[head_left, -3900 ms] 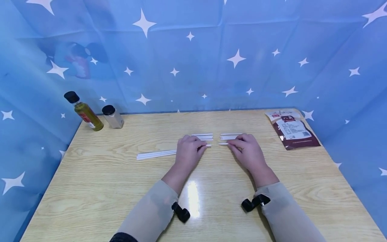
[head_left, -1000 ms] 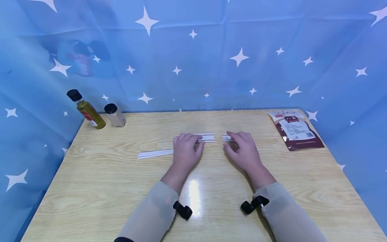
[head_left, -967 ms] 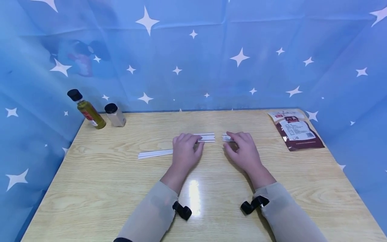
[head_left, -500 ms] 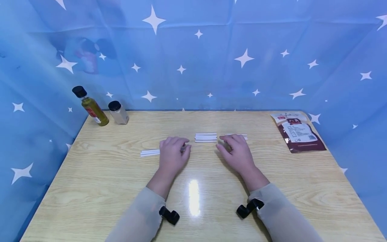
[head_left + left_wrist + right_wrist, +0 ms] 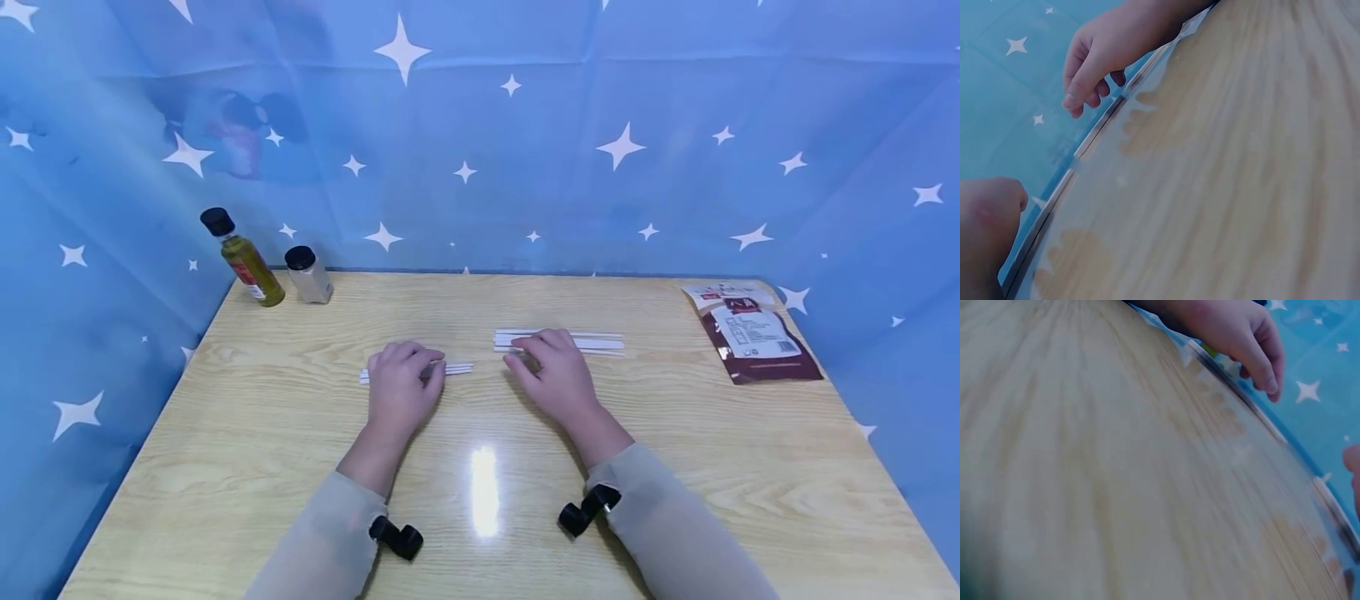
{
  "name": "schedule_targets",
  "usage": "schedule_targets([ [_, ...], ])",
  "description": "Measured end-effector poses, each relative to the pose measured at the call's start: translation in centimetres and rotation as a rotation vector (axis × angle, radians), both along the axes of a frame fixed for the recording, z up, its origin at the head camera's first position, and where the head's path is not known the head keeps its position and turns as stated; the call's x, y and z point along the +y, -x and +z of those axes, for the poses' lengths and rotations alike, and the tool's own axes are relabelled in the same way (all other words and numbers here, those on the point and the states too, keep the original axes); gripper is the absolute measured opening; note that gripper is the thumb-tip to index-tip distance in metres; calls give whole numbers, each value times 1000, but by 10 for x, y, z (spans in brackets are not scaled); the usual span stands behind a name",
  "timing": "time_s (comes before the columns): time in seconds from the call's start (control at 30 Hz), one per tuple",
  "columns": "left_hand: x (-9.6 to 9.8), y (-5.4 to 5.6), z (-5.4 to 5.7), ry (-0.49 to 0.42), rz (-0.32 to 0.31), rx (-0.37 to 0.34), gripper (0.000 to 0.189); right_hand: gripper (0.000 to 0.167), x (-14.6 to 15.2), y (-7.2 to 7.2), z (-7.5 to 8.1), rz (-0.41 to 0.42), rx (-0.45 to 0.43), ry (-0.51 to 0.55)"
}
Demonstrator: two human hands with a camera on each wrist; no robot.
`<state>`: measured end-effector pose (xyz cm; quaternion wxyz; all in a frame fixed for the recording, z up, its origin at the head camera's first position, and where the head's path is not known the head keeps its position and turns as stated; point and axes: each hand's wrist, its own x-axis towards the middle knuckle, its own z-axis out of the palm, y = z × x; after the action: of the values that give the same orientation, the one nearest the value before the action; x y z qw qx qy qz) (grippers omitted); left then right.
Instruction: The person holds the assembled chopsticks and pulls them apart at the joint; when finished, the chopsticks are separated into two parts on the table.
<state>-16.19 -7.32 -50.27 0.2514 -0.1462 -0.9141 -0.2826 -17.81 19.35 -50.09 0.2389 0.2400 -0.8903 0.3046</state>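
My left hand [image 5: 400, 387] is over a group of thin white sticks [image 5: 459, 368] lying on the wooden table, their ends showing on both sides of it. Its fingers are loosely bent, with thumb and forefinger apart. Further right, my right hand [image 5: 555, 375] hovers at the near side of more white sticks [image 5: 603, 343], hiding their middle part. Thumb and forefinger stand apart there too, with no stick between them. In the left wrist view the right hand [image 5: 1107, 53] hangs above a stick. The right wrist view shows the left hand [image 5: 1235, 337] likewise above a stick.
A green oil bottle [image 5: 252, 271] and a black-capped jar [image 5: 311, 279] stand at the table's back left. A brown and white food pouch [image 5: 757, 337] lies at the back right. A blue star-patterned cloth [image 5: 450, 125] hangs behind the table [image 5: 675, 483].
Earlier each hand pinched a stick near the middle. Both have since let go and moved left, the left hand over the left sticks and the right hand toward the middle ones.
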Motion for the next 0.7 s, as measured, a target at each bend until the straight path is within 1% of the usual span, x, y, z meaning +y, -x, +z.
schedule_targets([
  [0.13, -12, -4, 3, -14, 7, -16, 11, 27, -16, 2, -1, 20, 23, -1],
  [0.23, -24, -8, 5, -21, 22, -37, 13, 21, -29, 3, -2, 45, 58, -3],
  [0.4, -43, -11, 2, -19, 54, -82, 16, 16, -49, 2, -1, 75, 85, -32],
  [0.47, -50, -12, -1, -22, 56, -97, 18, 16, -57, 2, -1, 78, 69, -47],
  [0.53, -56, -12, -3, -22, 51, -112, 20, 16, -65, 1, -1, 83, 36, -52],
  [0.7, -63, -14, -4, -4, 21, -138, 25, 13, -80, -2, 0, 72, -52, -79],
])
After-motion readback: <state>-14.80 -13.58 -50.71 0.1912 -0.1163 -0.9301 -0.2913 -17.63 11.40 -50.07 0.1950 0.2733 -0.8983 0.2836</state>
